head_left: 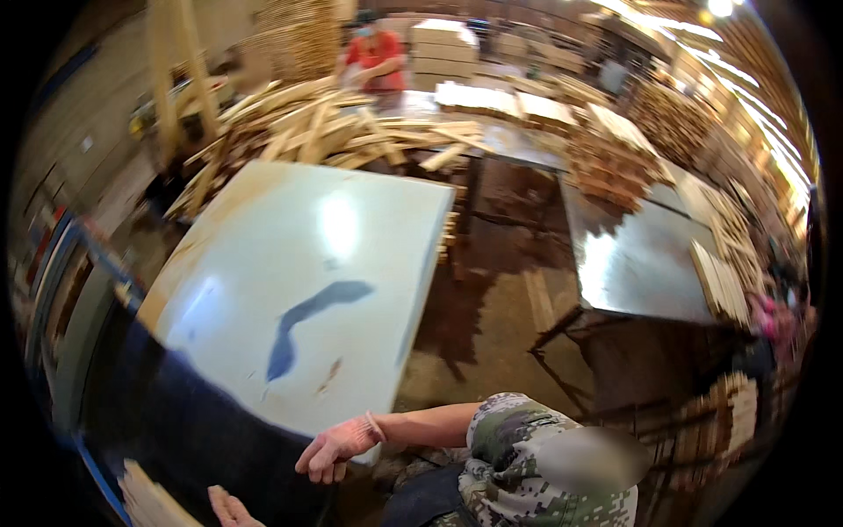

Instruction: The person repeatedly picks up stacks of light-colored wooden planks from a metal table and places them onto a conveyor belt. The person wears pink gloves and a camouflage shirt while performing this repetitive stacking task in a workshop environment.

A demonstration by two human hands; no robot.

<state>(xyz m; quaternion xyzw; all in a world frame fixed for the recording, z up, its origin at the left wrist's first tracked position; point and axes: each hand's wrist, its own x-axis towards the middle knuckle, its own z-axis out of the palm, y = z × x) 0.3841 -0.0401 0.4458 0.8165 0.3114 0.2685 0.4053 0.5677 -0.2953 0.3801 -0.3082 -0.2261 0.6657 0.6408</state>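
My right hand (pixel 329 451), in a pinkish work glove, reaches left from a camouflage sleeve (pixel 509 422). Its fingers droop loosely apart over the near edge of a large pale tabletop (pixel 255 237), and nothing shows in them. At the lower edge my left hand (pixel 230 508) is partly cut off. Its visible fingers are stretched out, close to a bundle of light wooden slats (pixel 156 494) but apart from it. A dark surface (pixel 202 422) lies beneath both hands. The tabletop bears a dark bluish smear (pixel 285 338) and a small brown mark (pixel 330 375).
Loose wooden strips (pixel 334 132) are heaped beyond the tabletop. A person in a red top (pixel 378 61) stands at the back. On the right is a metal-topped table (pixel 641 255) with stacked wood (pixel 615 162). A blue-framed machine part (pixel 66 255) stands at left.
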